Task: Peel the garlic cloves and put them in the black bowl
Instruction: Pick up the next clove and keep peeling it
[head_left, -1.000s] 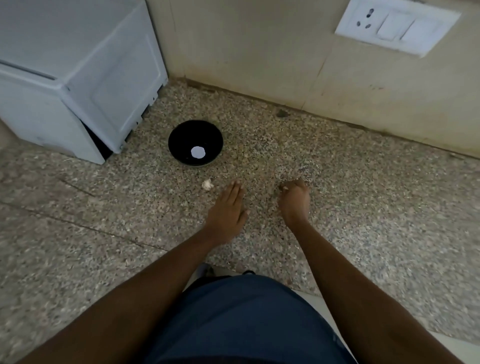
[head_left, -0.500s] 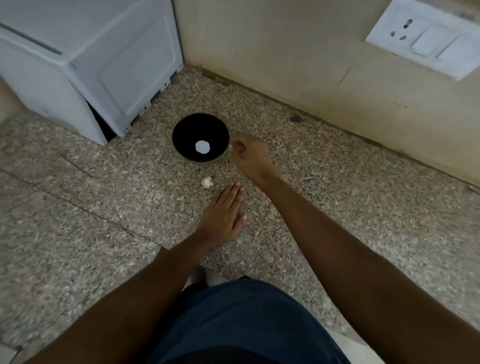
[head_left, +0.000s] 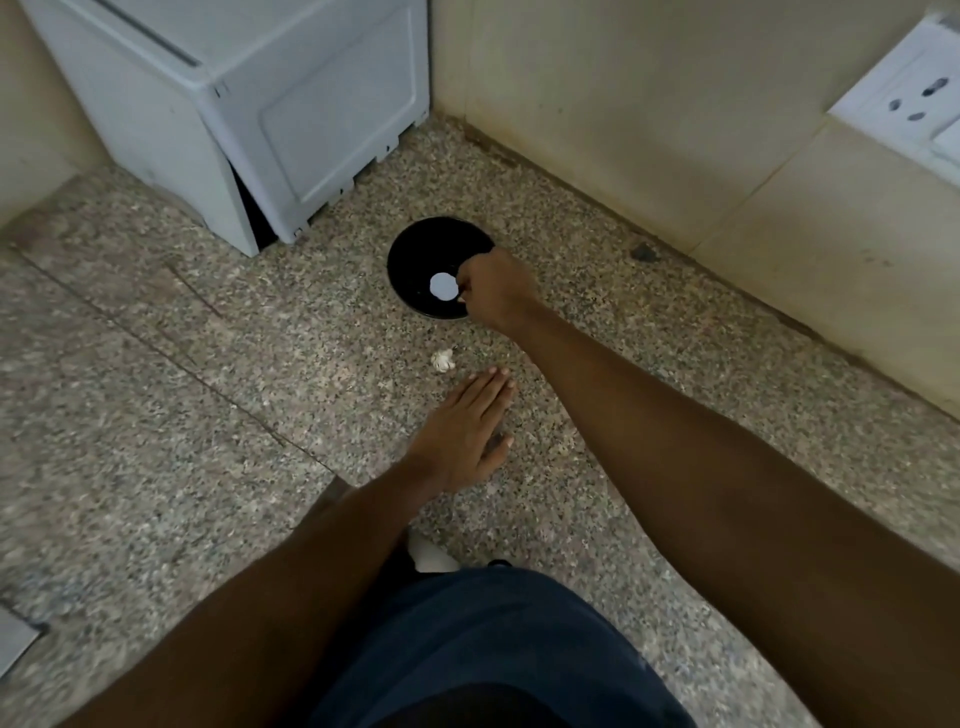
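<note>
Right hand: the right hand reaches over the near right rim of the black bowl, fingers curled together; a small pale bit shows at its fingertips, too small to tell whether it is a garlic clove or only skin.
Left hand: the left hand lies flat on the bench, palm down, fingers straight and close together, holding nothing.
Hands to each other: well apart, the right one farther from the body and over the bowl, the left one nearer, with the right forearm crossing just beside it.
Black bowl: it stands upright on the bench near the wall; a round white spot shows in the middle of its bottom, and I cannot tell whether that is a mark or something lying there.
Garlic: a small white clump of garlic lies on the bench between the bowl and the left fingertips, touching neither.
Skins: pale scraps, hard to tell from the speckled stone, lie scattered near the left hand.
White box: a white appliance sits in the corner, left of the bowl and apart from it.
Switch plate: a white socket and switch plate is on the wall at the upper right.
Body: dark blue cloth fills the lower middle between the two forearms.
</note>
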